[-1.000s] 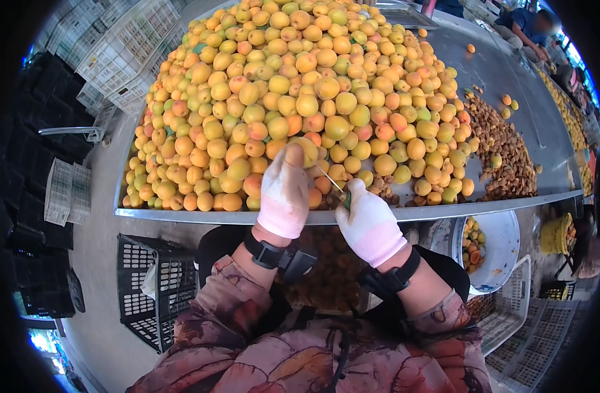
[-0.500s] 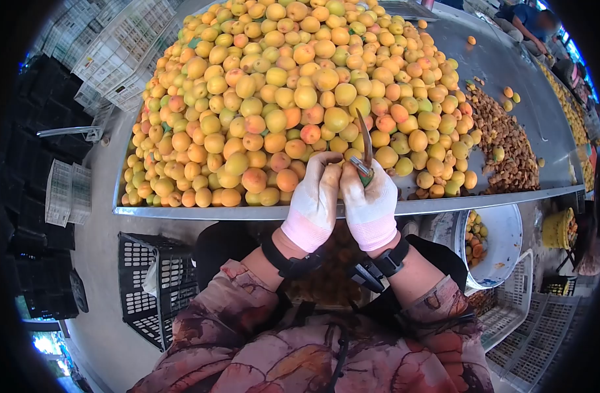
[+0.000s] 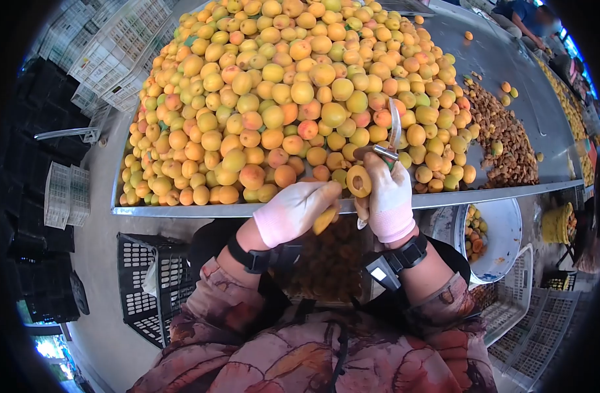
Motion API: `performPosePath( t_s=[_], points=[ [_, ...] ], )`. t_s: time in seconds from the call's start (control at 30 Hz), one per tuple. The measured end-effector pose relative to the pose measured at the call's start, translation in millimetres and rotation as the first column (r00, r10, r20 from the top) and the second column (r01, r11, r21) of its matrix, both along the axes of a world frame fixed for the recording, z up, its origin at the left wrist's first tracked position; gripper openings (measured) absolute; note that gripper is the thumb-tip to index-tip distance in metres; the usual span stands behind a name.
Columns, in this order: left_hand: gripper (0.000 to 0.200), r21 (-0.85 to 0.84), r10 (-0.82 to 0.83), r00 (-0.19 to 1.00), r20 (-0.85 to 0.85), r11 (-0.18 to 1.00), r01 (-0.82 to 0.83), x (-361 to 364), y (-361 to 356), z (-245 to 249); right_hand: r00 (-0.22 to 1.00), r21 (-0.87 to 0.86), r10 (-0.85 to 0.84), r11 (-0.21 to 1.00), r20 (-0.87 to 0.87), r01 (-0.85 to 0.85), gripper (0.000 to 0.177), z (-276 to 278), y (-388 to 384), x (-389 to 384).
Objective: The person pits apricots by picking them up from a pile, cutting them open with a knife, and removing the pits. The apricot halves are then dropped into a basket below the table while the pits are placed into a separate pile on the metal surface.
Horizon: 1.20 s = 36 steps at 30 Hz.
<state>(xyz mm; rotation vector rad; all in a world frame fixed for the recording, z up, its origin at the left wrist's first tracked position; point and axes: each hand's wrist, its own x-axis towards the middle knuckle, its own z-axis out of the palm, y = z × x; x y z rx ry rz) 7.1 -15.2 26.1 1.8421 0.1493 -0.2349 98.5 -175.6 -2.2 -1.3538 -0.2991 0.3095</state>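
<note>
My left hand [image 3: 298,208], in a white glove, is closed on a yellow apricot half [image 3: 325,221] that hangs from its fingertips at the table's front edge. My right hand [image 3: 386,200], gloved too, grips a small curved knife [image 3: 395,128] with its blade pointing up and away. Against the fingers of that same hand sits another apricot half [image 3: 359,181], its cut face and brown centre turned toward me. Just beyond both hands rises a large heap of whole apricots [image 3: 273,111]. Below them, partly in shadow, is a container of apricot pieces [image 3: 326,262] between my legs.
A metal table [image 3: 201,211] with a raised rim carries the heap and a pile of brown pits [image 3: 509,150]. On the floor stand a black crate [image 3: 139,281], a white bucket [image 3: 500,262] with fruit and stacked pale crates [image 3: 116,52]. Another person [image 3: 526,26] sits at the far right.
My hands were together at the fruit and have moved apart, the left down and left, the right slightly right. Two apricot halves now show, one in each hand.
</note>
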Motion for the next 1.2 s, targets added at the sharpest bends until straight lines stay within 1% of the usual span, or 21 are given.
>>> performPosePath(
  t_s=[0.03, 0.07, 0.1, 0.17, 0.23, 0.33, 0.43, 0.53, 0.57, 0.6, 0.63, 0.7, 0.73, 0.8, 0.83, 0.87, 0.93, 1.0, 1.1, 1.17, 1.2],
  points=[
    [0.035, 0.075, -0.029, 0.992, 0.120, 0.997, 0.020, -4, 5, -11, 0.957, -0.059, -0.034, 0.997, 0.289, 0.053, 0.024, -13, 1, 0],
    [0.041, 0.152, -0.064, 0.970, 0.234, 0.988, 0.029, -6, 7, -18, 0.999, -0.008, 0.044, 0.999, -0.007, -0.044, 0.027, -1, 1, -5],
    [0.041, 0.132, -0.038, 0.968, 0.247, 0.991, 0.005, -6, 4, -10, 0.947, 0.057, 0.091, 0.995, -0.308, -0.077, 0.029, 11, 1, -10],
    [0.042, -0.055, 0.094, 0.965, 0.246, 0.995, -0.083, -4, -10, -14, 0.982, 0.033, 0.092, 0.996, -0.166, -0.088, 0.031, 5, 2, -13],
    [0.047, -0.230, 0.212, 0.961, 0.176, 0.958, -0.169, -2, -20, -15, 0.956, 0.168, 0.103, 0.984, -0.273, -0.057, 0.025, 9, 6, -13],
    [0.038, -0.110, 0.254, 0.895, 0.366, 0.967, -0.230, 2, -18, -29, 0.964, 0.091, 0.045, 0.996, -0.263, -0.022, 0.024, 9, 12, -10],
    [0.038, -0.208, 0.335, 0.894, 0.296, 0.936, -0.282, 1, -24, -24, 0.978, 0.122, 0.042, 0.992, -0.202, -0.017, 0.022, -1, 16, -8],
    [0.034, -0.143, 0.374, 0.903, 0.210, 0.926, -0.350, 6, -21, -13, 0.995, 0.053, 0.000, 0.999, -0.103, 0.005, 0.019, 7, 11, -1],
    [0.033, -0.401, 0.427, 0.881, 0.203, 0.857, -0.323, 9, -24, -27, 0.996, 0.134, -0.083, 0.987, -0.020, 0.085, 0.016, 9, 11, 2],
    [0.030, -0.449, 0.400, 0.896, 0.192, 0.848, -0.282, 7, -26, -26, 0.996, 0.217, -0.056, 0.974, -0.076, 0.072, 0.017, 23, 5, 3],
    [0.027, -0.497, 0.372, 0.910, 0.183, 0.834, -0.241, 5, -28, -23, 0.996, 0.218, -0.090, 0.972, -0.007, 0.090, 0.018, 28, 3, 7],
    [0.024, -0.724, 0.342, 0.937, -0.067, 0.630, -0.282, 7, -33, -18, 0.992, 0.245, -0.122, 0.963, 0.038, 0.109, 0.020, 31, 2, 12],
    [0.026, -0.658, 0.321, 0.945, -0.056, 0.700, -0.277, 8, -34, -18, 0.989, 0.259, -0.139, 0.959, 0.060, 0.119, 0.022, 33, 2, 15],
    [0.028, -0.508, 0.275, 0.961, -0.040, 0.823, -0.257, 8, -36, -19, 0.984, 0.363, -0.134, 0.916, -0.121, 0.170, 0.021, 31, 8, 16],
    [0.031, -0.396, 0.276, 0.959, 0.064, 0.889, -0.229, 7, -38, -20, 0.958, 0.432, -0.095, 0.878, -0.270, 0.209, 0.020, 35, 10, 16],
    [0.035, -0.276, 0.261, 0.950, 0.170, 0.938, -0.209, 7, -41, -22, 0.959, 0.433, -0.096, 0.877, -0.268, 0.209, 0.019, 34, 11, 15],
    [0.040, -0.221, 0.275, 0.939, 0.206, 0.948, -0.229, 8, -45, -25, 0.960, 0.432, -0.098, 0.878, -0.261, 0.206, 0.019, 31, 11, 15],
    [0.041, -0.354, 0.349, 0.935, 0.063, 0.884, -0.306, 9, -48, -29, 0.967, 0.417, -0.126, 0.884, -0.223, 0.212, 0.017, 29, 11, 13],
    [0.041, -0.207, 0.392, 0.887, 0.246, 0.915, -0.347, 13, -55, -42, 0.967, 0.380, -0.159, 0.897, -0.200, 0.226, 0.016, 27, 14, 7],
    [0.042, -0.169, 0.395, 0.879, 0.266, 0.917, -0.361, 14, -56, -46, 0.965, 0.389, -0.143, 0.894, -0.219, 0.221, 0.015, 28, 15, 1],
    [0.043, -0.150, 0.396, 0.876, 0.276, 0.918, -0.367, 14, -57, -47, 0.969, 0.365, -0.196, 0.900, -0.152, 0.240, 0.016, 26, 19, -1]
  ],
)
